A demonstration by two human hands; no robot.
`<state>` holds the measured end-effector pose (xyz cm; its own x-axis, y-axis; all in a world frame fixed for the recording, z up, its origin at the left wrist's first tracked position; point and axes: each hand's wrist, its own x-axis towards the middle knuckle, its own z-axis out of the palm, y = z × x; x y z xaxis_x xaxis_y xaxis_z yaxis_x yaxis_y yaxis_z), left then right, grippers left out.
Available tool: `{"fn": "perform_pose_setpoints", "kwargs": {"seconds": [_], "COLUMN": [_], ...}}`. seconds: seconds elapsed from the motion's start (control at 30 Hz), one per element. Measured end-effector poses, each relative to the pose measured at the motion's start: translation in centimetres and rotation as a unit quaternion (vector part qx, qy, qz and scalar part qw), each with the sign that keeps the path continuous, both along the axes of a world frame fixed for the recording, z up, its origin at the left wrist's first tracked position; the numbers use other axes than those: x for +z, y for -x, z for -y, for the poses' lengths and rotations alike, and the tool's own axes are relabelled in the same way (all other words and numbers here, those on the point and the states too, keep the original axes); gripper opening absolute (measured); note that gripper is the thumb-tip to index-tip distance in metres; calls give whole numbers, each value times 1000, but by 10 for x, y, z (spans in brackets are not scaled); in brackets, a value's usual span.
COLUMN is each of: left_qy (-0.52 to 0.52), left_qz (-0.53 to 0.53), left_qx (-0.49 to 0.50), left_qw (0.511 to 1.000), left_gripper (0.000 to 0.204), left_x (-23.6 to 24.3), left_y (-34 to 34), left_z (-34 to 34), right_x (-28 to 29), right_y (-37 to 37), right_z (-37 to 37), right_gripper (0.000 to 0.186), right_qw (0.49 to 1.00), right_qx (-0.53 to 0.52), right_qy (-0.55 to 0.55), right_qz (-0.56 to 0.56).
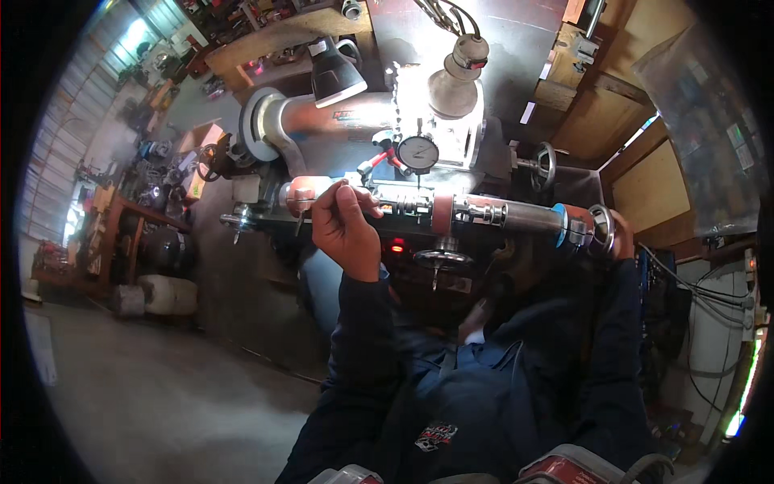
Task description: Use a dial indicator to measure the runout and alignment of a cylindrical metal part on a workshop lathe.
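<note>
My left hand [345,226] is raised at the left end of the metal workpiece [407,202], beside a red tailstock [300,197]; its fingers are curled together, and what they hold I cannot make out. A dial indicator [417,151] on a red-and-black arm stands over the workpiece, its stem pointing down. A red support [441,214] with a small handwheel [443,258] below sits at the middle. At the right end of the steel cylinder [524,218], my right hand [621,235] grips a chrome handwheel [603,222] from its far side, partly hidden.
Above the workpiece are a large machine housing [339,121], a black lamp head [333,74] and a pale lit fixture [451,85]. Cluttered shelving [121,214] lines the left, with grey floor [177,363] below. Wooden panels [613,121] and hanging cables [701,290] are at the right.
</note>
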<state>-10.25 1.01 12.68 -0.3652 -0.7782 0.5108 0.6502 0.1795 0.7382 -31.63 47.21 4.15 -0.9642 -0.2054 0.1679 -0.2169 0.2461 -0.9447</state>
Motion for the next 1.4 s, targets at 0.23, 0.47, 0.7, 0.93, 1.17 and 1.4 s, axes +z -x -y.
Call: {"fn": "perform_pose_setpoints", "kwargs": {"seconds": [0.23, 0.47, 0.7, 0.93, 1.17, 1.4], "left_qy": [38, 19, -2, -20, 11, 118], "left_qz": [-2, 18, 24, 0, 17, 120], "left_qx": [0, -26, -52, -69, -70, 11], "left_qw": [999, 999, 998, 997, 997, 986], "left_gripper": [17, 21, 18, 17, 16, 15], "left_x": [0, 5, 7, 6, 3, 14], "left_y": [3, 8, 21, 30, 33, 32], "left_z": [-1, -4, -12, -14, -15, -20], "right_x": [-22, 23, -25, -52, -29, -40], "right_y": [-37, -73, -60, -49, -60, -56], "right_z": [-30, -30, -41, -39, -13, -17], "right_gripper": [18, 21, 21, 20, 15, 14], "right_qw": [969, 972, 985, 968, 981, 990], "right_qx": [12, -16, 10, -47, -58, -41], "right_qy": [-245, -223, -157, -239, -184, -129], "right_qz": [-20, 76, 75, -53, -27, 33]}}
